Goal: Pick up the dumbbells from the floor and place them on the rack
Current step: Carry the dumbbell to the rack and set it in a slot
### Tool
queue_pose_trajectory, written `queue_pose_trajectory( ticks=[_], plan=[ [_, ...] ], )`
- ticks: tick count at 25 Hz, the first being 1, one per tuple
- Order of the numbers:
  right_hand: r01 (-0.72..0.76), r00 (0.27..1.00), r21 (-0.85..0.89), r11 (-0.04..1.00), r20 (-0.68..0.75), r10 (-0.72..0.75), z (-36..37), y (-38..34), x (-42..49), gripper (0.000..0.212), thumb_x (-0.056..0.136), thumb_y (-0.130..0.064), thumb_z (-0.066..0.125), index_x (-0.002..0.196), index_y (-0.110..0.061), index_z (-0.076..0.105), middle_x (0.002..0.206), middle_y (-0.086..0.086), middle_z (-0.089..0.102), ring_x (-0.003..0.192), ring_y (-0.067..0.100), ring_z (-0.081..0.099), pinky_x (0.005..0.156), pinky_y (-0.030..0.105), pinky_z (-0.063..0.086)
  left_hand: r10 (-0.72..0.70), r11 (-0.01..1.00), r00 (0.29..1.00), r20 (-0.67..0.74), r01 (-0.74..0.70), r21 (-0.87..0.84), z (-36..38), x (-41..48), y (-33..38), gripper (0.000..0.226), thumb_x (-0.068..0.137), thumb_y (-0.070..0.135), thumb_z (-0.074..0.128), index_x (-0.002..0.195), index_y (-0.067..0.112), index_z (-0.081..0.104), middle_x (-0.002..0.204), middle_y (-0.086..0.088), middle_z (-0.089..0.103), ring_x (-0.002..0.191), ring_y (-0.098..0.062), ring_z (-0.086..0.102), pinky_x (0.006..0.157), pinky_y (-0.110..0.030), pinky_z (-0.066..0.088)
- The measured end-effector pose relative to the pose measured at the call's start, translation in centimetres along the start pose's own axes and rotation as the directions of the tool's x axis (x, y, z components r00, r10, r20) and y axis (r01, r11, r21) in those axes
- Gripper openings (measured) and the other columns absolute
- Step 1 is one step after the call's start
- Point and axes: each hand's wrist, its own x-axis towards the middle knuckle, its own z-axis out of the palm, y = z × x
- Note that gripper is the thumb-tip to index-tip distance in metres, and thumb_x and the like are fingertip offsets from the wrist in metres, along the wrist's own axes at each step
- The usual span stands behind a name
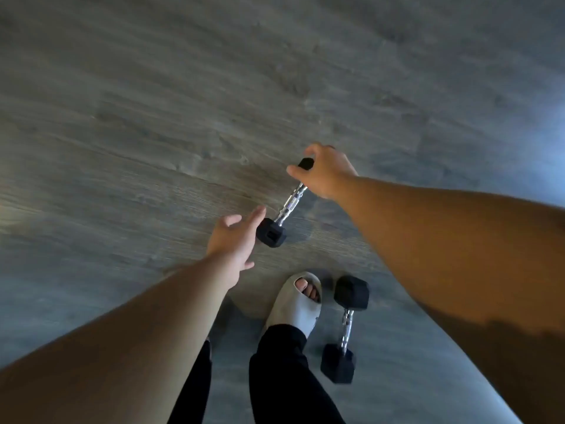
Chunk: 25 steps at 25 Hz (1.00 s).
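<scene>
A small dumbbell (289,206) with black hex heads and a chrome handle lies slantwise over the grey wood floor. My right hand (327,172) grips its far head, thumb and fingers wrapped around it. My left hand (234,237) is spread open just left of the near head, fingertips almost touching it. A second dumbbell (347,327) of the same kind lies on the floor lower down, right beside my foot. No rack is in view.
My foot in a pale open-toed slipper (298,304) and black trouser legs (281,377) stand at the bottom centre, close to the second dumbbell. Grey wood-look floor (153,117) stretches all around.
</scene>
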Motion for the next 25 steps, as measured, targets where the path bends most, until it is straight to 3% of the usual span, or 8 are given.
queue_pose_trajectory(
  ticks=[6,8,12,16,19,22,25],
  plan=[
    [-0.063,0.998,-0.029,0.998,-0.005,0.063,4.7,3.7,8.1,0.082,0.082,-0.063,0.076,0.149,-0.023,0.051,0.148,0.009,0.053,0.133,0.035,0.053,0.104,0.049,0.053,-0.067,0.996,0.996,-0.057,0.063,-0.070,5.8,8.7,-2.7,0.081,0.073,0.069,0.078,0.138,0.026,0.056,0.131,0.000,0.059,0.100,-0.020,0.061,0.080,-0.045,0.064],
    [-0.066,0.998,-0.029,0.997,-0.006,0.066,5.8,4.4,9.4,0.082,0.082,-0.062,0.077,0.149,-0.023,0.050,0.147,0.009,0.054,0.133,0.035,0.052,0.104,0.049,0.053,-0.086,0.993,0.993,-0.087,0.079,-0.084,6.6,10.2,-3.4,0.074,0.074,0.066,0.080,0.130,0.025,0.057,0.122,0.000,0.060,0.085,-0.017,0.061,0.079,-0.045,0.064],
    [-0.060,0.998,-0.007,0.998,-0.032,0.060,6.8,5.3,10.6,0.067,0.089,-0.051,0.076,0.146,-0.026,0.052,0.142,0.012,0.051,0.129,0.037,0.052,0.103,0.052,0.054,-0.118,0.970,0.991,-0.062,0.101,-0.221,7.9,11.3,-5.0,0.049,0.080,0.042,0.087,0.114,0.022,0.057,0.097,0.004,0.058,0.073,-0.012,0.057,0.081,-0.047,0.065],
    [-0.096,0.995,-0.049,0.994,-0.021,0.095,5.9,5.2,9.6,0.057,0.088,-0.049,0.075,0.136,-0.027,0.055,0.132,0.011,0.054,0.120,0.037,0.056,0.093,0.050,0.060,-0.045,0.988,0.998,-0.049,0.037,-0.152,6.4,12.1,-4.9,0.048,0.078,0.033,0.091,0.115,0.018,0.063,0.110,-0.002,0.064,0.081,-0.012,0.063,0.070,-0.042,0.066],
    [-0.170,0.985,0.047,0.984,-0.031,0.171,4.0,3.9,6.6,0.054,0.082,-0.047,0.078,0.127,-0.025,0.059,0.119,0.006,0.060,0.104,0.030,0.065,0.083,0.046,0.065,-0.006,0.996,0.999,-0.045,0.002,-0.090,3.5,11.3,-3.3,0.047,0.075,0.028,0.092,0.114,0.019,0.067,0.111,-0.005,0.068,0.083,-0.017,0.066,0.065,-0.039,0.064],
    [-0.265,0.962,0.271,0.925,0.007,0.274,0.3,0.8,1.1,0.036,0.082,-0.033,0.082,0.110,-0.022,0.063,0.094,-0.001,0.060,0.080,0.019,0.065,0.072,0.046,0.068,0.030,0.999,0.998,-0.055,-0.031,-0.031,-0.8,7.4,0.5,0.040,0.073,0.023,0.091,0.106,0.024,0.069,0.102,-0.002,0.070,0.085,-0.020,0.065,0.064,-0.033,0.055],
    [-0.336,0.938,0.418,0.844,0.067,0.341,-3.5,-3.1,-4.8,0.024,0.081,-0.029,0.083,0.098,-0.019,0.070,0.087,0.003,0.073,0.075,0.019,0.075,0.068,0.045,0.068,0.068,0.998,0.997,-0.040,-0.068,0.012,-5.1,2.2,5.0,0.037,0.074,0.015,0.087,0.105,0.024,0.068,0.100,-0.003,0.070,0.077,-0.017,0.065,0.067,-0.034,0.054]
  ],
)
